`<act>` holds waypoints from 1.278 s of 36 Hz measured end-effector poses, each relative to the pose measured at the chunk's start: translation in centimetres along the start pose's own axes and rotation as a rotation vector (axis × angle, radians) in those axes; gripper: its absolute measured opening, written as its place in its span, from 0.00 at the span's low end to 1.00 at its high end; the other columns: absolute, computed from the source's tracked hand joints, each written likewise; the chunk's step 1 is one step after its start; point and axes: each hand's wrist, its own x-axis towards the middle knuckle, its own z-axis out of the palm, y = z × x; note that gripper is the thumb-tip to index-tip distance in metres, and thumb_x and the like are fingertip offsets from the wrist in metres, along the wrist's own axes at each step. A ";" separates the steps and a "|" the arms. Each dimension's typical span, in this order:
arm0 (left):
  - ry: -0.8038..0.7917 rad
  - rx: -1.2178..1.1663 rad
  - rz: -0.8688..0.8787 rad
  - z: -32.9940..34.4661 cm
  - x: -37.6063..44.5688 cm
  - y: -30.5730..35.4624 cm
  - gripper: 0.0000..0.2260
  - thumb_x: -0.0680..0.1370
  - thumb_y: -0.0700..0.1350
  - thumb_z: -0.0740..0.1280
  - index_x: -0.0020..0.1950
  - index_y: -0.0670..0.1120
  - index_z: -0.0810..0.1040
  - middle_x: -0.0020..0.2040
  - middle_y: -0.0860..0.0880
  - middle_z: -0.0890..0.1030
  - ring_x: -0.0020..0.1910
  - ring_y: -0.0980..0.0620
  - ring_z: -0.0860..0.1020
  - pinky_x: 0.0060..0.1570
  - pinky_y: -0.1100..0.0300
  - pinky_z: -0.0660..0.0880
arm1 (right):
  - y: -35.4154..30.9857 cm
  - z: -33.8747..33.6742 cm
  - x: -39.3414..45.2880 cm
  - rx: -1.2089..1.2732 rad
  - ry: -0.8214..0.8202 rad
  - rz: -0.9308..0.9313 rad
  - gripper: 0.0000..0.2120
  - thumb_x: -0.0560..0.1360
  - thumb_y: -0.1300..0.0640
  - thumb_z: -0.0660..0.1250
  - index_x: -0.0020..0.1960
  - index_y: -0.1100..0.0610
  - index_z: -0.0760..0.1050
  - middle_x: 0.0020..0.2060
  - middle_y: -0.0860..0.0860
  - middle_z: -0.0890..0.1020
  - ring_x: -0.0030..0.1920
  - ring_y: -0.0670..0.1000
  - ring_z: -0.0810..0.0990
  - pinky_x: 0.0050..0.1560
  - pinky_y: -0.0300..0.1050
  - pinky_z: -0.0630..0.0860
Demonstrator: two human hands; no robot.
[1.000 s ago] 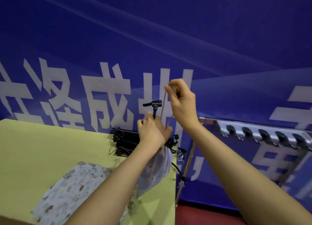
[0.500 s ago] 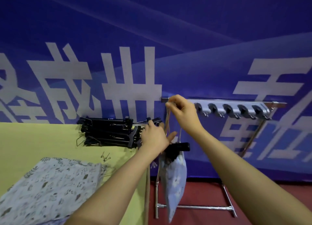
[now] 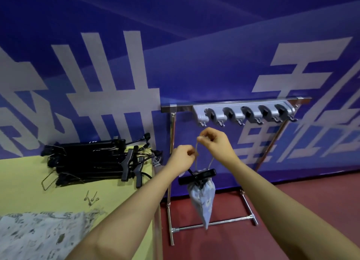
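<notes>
The right hand (image 3: pixel 214 142) is raised, thumb and forefinger pressed together on the top of a pale cord (image 3: pixel 196 158); its other fingers are curled in behind. Below and to the left of it, the left hand (image 3: pixel 182 159) is closed into a loose fist. A thin black stem comes out from under the fist and runs down to a black hanger (image 3: pixel 207 174), so the left hand holds the hanger by that stem, but the fingertips are hidden behind the back of the hand. The cord passes just beside the left knuckles; whether it touches them is hard to tell.

The small patterned bag (image 3: pixel 201 197) hangs under both hands, its gathered mouth at the hanger bar and its tip pointing down. How it is fastened to the bar cannot be made out.

Above the right hand, and apart from it, a grey strip of hooks (image 3: pixel 245 113) sits on a metal rack (image 3: pixel 171 162). Left of the left hand, a heap of black hangers (image 3: pixel 93 162) lies on a yellow-green table (image 3: pixel 23 181), too tangled to count. Nearer along the left forearm are a few small wire clips (image 3: pixel 91 196) and a printed cloth (image 3: pixel 39 234), cut off by the lower edge
</notes>
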 end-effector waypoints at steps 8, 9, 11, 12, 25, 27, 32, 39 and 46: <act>0.017 -0.173 -0.015 1.1 5.5 1.5 0.05 0.75 0.39 0.66 0.41 0.44 0.81 0.38 0.47 0.79 0.40 0.50 0.75 0.42 0.58 0.71 | 2.0 -2.4 3.6 -0.131 0.064 0.118 0.09 0.74 0.65 0.63 0.37 0.59 0.66 0.28 0.50 0.67 0.30 0.48 0.62 0.32 0.42 0.61; 0.041 -0.206 -0.031 1.4 6.2 1.6 0.06 0.74 0.38 0.66 0.39 0.45 0.81 0.38 0.46 0.80 0.40 0.49 0.76 0.44 0.56 0.73 | 2.3 -2.6 4.2 -0.145 0.057 0.117 0.08 0.75 0.65 0.62 0.38 0.60 0.67 0.28 0.51 0.67 0.30 0.49 0.61 0.32 0.42 0.61; 0.100 -0.258 -0.069 2.0 7.4 1.7 0.09 0.74 0.38 0.65 0.34 0.47 0.79 0.38 0.45 0.82 0.41 0.48 0.78 0.47 0.54 0.75 | 3.0 -3.1 5.3 -0.160 0.044 0.117 0.06 0.76 0.64 0.61 0.40 0.62 0.69 0.28 0.51 0.67 0.29 0.48 0.62 0.31 0.41 0.61; 0.135 -0.285 -0.090 2.3 8.1 1.9 0.11 0.74 0.37 0.65 0.33 0.48 0.78 0.38 0.45 0.82 0.41 0.47 0.79 0.47 0.54 0.76 | 3.3 -3.5 6.1 -0.179 0.035 0.110 0.05 0.76 0.64 0.61 0.42 0.63 0.70 0.28 0.50 0.67 0.29 0.48 0.62 0.31 0.41 0.61; 0.311 -0.409 -0.246 3.9 12.9 0.6 0.14 0.77 0.37 0.63 0.33 0.49 0.73 0.41 0.40 0.82 0.39 0.47 0.76 0.47 0.51 0.76 | 6.6 -1.7 10.4 -0.266 0.010 0.130 0.06 0.78 0.65 0.59 0.49 0.62 0.75 0.39 0.57 0.79 0.37 0.57 0.74 0.36 0.49 0.68; 0.290 -0.348 -0.253 4.1 13.0 0.2 0.11 0.76 0.37 0.64 0.34 0.47 0.75 0.39 0.41 0.81 0.39 0.47 0.76 0.46 0.53 0.75 | 7.5 -1.5 10.2 -0.305 -0.025 0.139 0.05 0.79 0.63 0.59 0.47 0.58 0.72 0.37 0.54 0.76 0.36 0.57 0.73 0.36 0.53 0.70; 0.221 -0.217 -0.267 4.6 13.3 0.0 0.05 0.77 0.41 0.65 0.42 0.44 0.80 0.43 0.42 0.83 0.45 0.43 0.80 0.45 0.57 0.74 | 8.4 -1.4 9.8 -0.322 -0.074 0.121 0.06 0.80 0.61 0.58 0.44 0.55 0.66 0.30 0.49 0.70 0.32 0.55 0.66 0.34 0.51 0.63; 0.142 -0.139 -0.292 4.8 12.9 0.8 0.09 0.76 0.39 0.62 0.51 0.43 0.81 0.52 0.42 0.82 0.54 0.42 0.79 0.51 0.55 0.75 | 8.6 -1.7 9.7 -0.475 -0.140 0.179 0.08 0.80 0.55 0.57 0.45 0.57 0.66 0.35 0.53 0.74 0.35 0.57 0.71 0.31 0.46 0.63; 0.213 -0.077 -0.259 3.1 10.8 0.4 0.12 0.76 0.38 0.59 0.55 0.44 0.79 0.55 0.43 0.81 0.55 0.43 0.78 0.52 0.57 0.73 | 7.4 -1.0 7.9 -0.490 -0.162 0.208 0.11 0.80 0.50 0.58 0.44 0.57 0.67 0.37 0.54 0.76 0.36 0.57 0.72 0.33 0.46 0.66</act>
